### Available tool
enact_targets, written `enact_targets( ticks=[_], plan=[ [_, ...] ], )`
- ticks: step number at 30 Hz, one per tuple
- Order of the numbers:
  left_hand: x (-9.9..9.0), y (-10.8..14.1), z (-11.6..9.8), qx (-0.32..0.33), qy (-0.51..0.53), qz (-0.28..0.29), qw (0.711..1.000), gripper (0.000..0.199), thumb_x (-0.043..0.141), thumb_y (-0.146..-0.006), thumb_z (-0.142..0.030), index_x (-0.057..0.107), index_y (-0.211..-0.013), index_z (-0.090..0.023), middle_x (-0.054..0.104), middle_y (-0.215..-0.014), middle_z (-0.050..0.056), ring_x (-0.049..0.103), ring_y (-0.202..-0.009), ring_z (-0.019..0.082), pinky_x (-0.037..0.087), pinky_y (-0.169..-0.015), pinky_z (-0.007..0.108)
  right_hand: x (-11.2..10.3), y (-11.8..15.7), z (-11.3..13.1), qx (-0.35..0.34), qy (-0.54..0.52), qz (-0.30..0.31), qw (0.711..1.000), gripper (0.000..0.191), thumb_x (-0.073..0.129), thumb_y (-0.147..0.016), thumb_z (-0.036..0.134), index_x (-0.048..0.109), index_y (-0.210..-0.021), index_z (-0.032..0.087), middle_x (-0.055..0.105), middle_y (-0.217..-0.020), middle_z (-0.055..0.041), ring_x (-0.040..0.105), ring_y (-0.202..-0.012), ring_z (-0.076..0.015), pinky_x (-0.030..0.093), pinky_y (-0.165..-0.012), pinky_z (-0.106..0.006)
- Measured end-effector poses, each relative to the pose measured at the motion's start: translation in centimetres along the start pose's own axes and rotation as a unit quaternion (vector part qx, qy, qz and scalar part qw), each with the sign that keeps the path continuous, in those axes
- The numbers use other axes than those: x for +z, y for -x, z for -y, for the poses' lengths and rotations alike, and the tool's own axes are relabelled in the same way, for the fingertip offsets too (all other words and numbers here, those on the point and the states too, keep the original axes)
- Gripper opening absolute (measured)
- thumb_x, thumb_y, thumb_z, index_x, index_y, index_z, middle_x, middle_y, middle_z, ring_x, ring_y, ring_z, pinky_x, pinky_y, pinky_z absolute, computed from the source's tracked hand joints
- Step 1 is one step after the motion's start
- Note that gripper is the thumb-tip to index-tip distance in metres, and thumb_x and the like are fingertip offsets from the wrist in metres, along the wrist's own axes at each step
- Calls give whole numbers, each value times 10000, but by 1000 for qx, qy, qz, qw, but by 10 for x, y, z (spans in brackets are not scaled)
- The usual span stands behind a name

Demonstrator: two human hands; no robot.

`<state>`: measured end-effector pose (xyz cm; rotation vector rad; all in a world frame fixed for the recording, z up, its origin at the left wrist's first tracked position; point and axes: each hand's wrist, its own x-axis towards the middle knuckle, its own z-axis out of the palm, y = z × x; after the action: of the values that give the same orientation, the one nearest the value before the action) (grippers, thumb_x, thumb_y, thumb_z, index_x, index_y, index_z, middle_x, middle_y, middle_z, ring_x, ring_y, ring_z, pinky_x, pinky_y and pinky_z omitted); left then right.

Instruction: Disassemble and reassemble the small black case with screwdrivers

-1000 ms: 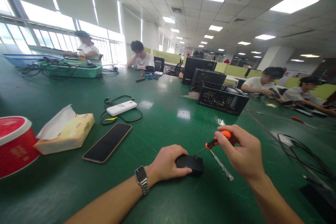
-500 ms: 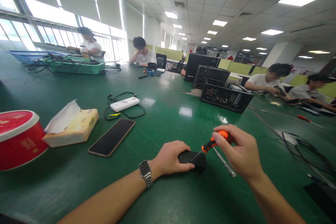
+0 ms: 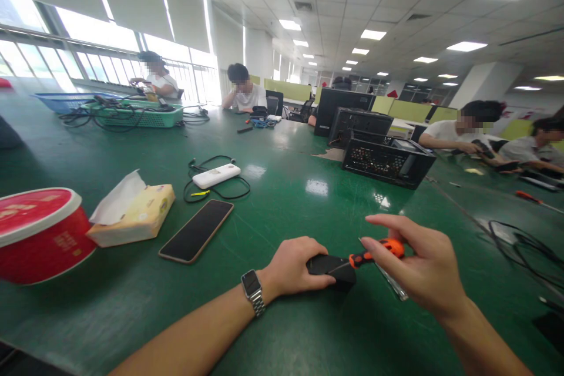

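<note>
The left hand [image 3: 299,267] has its grip pinching a black block [image 3: 324,263] between fingers and thumb on the green surface [image 3: 282,205], apparently to keep it from sliding under the screwdriver [image 3: 392,248], whose shaft crosses its top. The right hand's [image 3: 425,264] grip is loose, thumb against the orange-and-black handle and index finger lifted, perhaps leaving the handle freer to turn.

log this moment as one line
left grip: holding black object | right grip: holding orange-black screwdriver, shaft across black object | nearby: metal rod, phone
</note>
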<state>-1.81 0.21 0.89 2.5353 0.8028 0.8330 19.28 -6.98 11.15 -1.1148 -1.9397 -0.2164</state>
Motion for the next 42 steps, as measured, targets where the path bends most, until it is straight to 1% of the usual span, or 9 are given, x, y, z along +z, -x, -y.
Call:
enact_targets(
  ticks=[3, 7, 11, 18, 22, 26, 33, 40, 42],
  plan=[
    [0, -1, -1, -2, -2, 0, 1000, 361, 729, -744, -467, 680, -965, -186, 694, -872, 29, 626, -782, 186, 440, -664, 249, 0, 1, -1, -23, 17, -2, 1000, 123, 666, -826, 276, 677, -925, 206, 547, -547, 72, 463, -423, -68, 388, -453, -211],
    [0, 0, 0, -7, -5, 2, 1000, 376, 738, -733, -455, 678, -985, -182, 690, -872, 29, 623, -779, 187, 445, -669, 252, 2, 0, 0, -20, 11, -7, 1000, 184, 656, -832, 264, 659, -1001, 192, 626, -687, 33, 553, -542, -94, 440, -532, -226],
    [-1, 0, 0, -11, -1, 6, 1000, 378, 744, -724, -443, 679, -994, -186, 689, -870, 27, 622, -779, 188, 446, -672, 251, 3, -1, 2, -14, -25, -2, 1000, 224, 619, -850, 230, 631, -1070, 191, 637, -753, 19, 549, -571, -97, 454, -545, -230],
    [-1, 0, 0, -18, 3, 7, 1000, 377, 734, -732, -457, 681, -991, -188, 692, -883, 35, 624, -793, 194, 452, -695, 256, 2, 1, 0, -34, 26, -19, 999, 129, 665, -822, 244, 668, -943, 201, 522, -551, 71, 474, -447, -76, 414, -492, -221],
    [-1, 1, 0, -22, 2, 6, 1000, 374, 738, -727, -455, 679, -986, -191, 688, -873, 31, 620, -781, 190, 449, -681, 249, 4, 1, 4, -26, -1, -19, 999, 180, 639, -838, 236, 642, -1013, 194, 615, -683, 30, 552, -546, -100, 449, -526, -231],
    [-1, 1, 0, -19, 3, 4, 1000, 380, 745, -719, -451, 676, -989, -193, 685, -871, 28, 619, -782, 190, 449, -675, 248, 5, -1, 6, -24, -35, -2, 999, 244, 588, -847, 183, 614, -1089, 199, 640, -773, 14, 561, -580, -102, 469, -548, -239],
    [-1, 0, -1, -20, -2, 13, 1000, 369, 726, -738, -465, 672, -983, -194, 688, -884, 30, 622, -798, 193, 452, -696, 259, 1, 1, 5, -45, 10, -2, 999, 129, 627, -828, 234, 668, -944, 193, 578, -568, 51, 515, -447, -93, 427, -471, -231],
    [0, 1, 1, -19, 5, 9, 1000, 377, 727, -737, -461, 672, -999, -196, 683, -892, 32, 618, -808, 195, 454, -700, 255, 5, 1, 6, -37, -36, 0, 999, 300, 572, -851, 172, 593, -1149, 205, 676, -811, -5, 594, -601, -112, 488, -550, -242],
    [0, 1, 0, -18, 6, 8, 1000, 380, 730, -735, -456, 673, -1007, -198, 683, -895, 33, 619, -807, 194, 454, -700, 255, 5, 1, 6, -45, -45, 3, 998, 298, 556, -851, 157, 596, -1143, 205, 678, -824, -10, 601, -612, -112, 493, -556, -241]
  ],
)
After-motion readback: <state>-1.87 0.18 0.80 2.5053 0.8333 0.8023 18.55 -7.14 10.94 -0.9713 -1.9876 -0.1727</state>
